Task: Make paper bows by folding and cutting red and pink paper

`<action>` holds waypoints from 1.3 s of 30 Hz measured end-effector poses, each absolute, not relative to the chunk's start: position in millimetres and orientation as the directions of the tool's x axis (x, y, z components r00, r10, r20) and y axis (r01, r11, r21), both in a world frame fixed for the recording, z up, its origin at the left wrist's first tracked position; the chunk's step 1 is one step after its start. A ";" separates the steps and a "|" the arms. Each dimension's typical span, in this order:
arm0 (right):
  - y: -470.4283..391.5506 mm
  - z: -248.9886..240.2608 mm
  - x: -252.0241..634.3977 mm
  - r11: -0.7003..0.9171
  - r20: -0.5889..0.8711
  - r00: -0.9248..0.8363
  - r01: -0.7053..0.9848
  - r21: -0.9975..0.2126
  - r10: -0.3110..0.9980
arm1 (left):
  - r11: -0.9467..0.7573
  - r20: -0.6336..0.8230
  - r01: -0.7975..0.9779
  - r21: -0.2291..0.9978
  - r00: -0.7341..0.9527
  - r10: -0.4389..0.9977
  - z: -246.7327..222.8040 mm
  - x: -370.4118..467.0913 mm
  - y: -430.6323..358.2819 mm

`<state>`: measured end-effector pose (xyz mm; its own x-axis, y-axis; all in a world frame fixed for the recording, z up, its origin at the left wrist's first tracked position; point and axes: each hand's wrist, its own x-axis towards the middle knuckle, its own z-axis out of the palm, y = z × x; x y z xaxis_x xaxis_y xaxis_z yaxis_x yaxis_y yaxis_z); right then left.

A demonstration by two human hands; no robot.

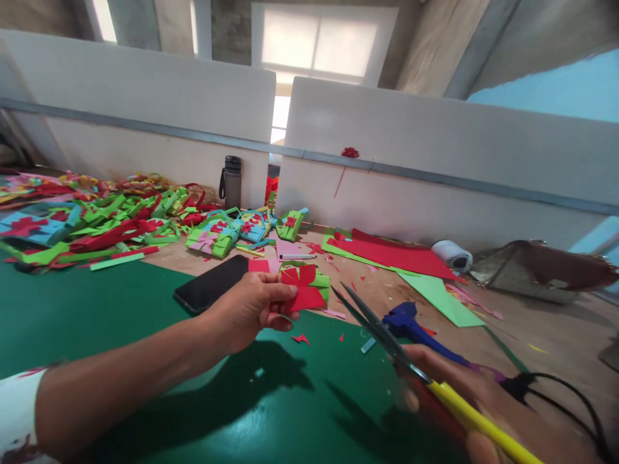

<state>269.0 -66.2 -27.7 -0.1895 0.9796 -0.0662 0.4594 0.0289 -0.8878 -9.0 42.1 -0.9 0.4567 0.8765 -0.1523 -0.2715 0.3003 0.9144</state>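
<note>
Between the thumb and fingers of my left hand [264,303] is a red paper flower shape [304,288], with notched petals. Light green paper pieces show just behind it. My right hand [454,393] is wrapped round scissors [403,357] with yellow handles; their blades are parted and point up and left, a little to the right of the flower. Small red scraps [301,339] lie on the green mat [232,399] below. A black phone [210,283] rests behind my left wrist.
A blue glue gun [411,322] with a black cable lies behind my right hand. Farther back are red sheets [396,252], a white roll [452,255], a bag [536,270], a bottle [233,183] and piled paper crafts [111,216] at the left.
</note>
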 end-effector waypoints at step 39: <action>-70.2 -12.5 245.1 -0.159 -0.279 -0.155 0.528 -0.834 0.948 | 0.350 -0.186 -0.280 0.894 0.480 0.857 -3.9 -3.8 29.4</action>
